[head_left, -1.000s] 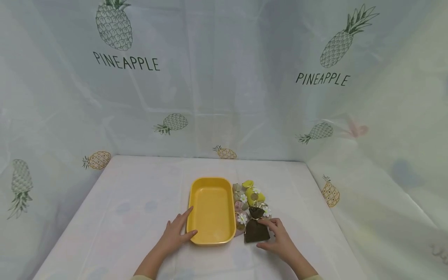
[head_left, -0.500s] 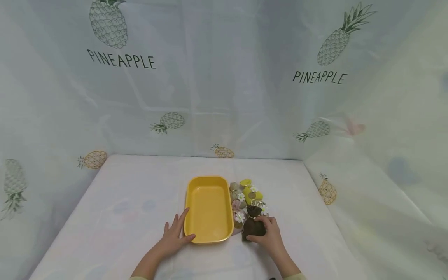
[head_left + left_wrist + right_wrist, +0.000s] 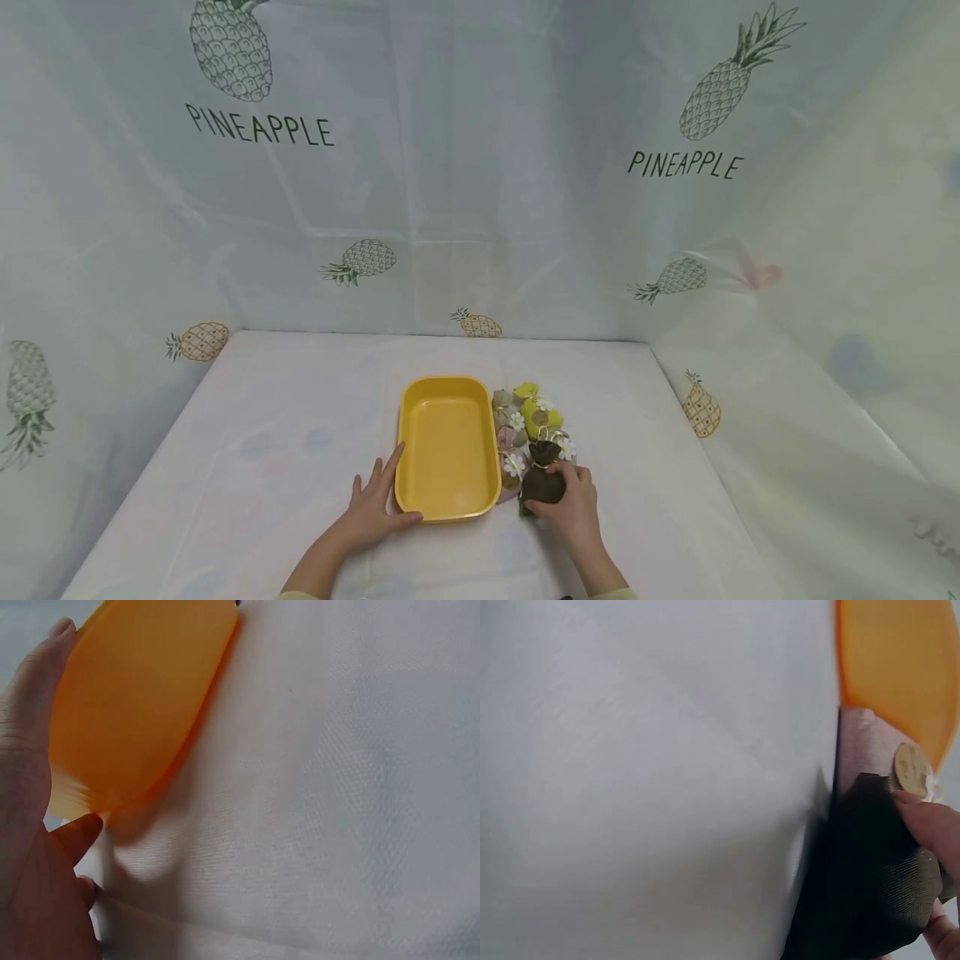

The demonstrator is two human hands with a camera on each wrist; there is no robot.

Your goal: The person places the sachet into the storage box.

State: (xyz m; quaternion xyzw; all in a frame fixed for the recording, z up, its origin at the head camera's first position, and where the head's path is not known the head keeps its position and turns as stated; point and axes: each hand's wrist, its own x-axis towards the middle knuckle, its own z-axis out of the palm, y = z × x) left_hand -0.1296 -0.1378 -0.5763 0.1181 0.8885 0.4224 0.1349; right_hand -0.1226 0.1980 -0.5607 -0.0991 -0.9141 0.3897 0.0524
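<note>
My left hand [image 3: 371, 514] rests against the near left corner of a yellow rectangular tray [image 3: 447, 454], its fingers spread along the left side and its thumb at the front edge. In the left wrist view the fingertips touch the wall of the tray [image 3: 142, 697]. My right hand [image 3: 573, 504] pinches a dark brown drawstring pouch [image 3: 542, 486] between thumb and fingers. The right wrist view shows the thumb pressed on the dark cloth of the pouch [image 3: 862, 877]; the lower fingers are partly hidden behind it.
Several small pouches with white flowers lie right of the tray, among them a yellow pouch [image 3: 536, 417] and a pinkish pouch [image 3: 870, 742] with a round tag. They sit close against the tray's right side. A pale cloth covers the table [image 3: 300, 417], with a pineapple-print curtain [image 3: 495, 167] behind.
My right hand has moved slightly left and closed its thumb and fingers on the brown pouch, which now bunches up. The left hand stays at the tray.
</note>
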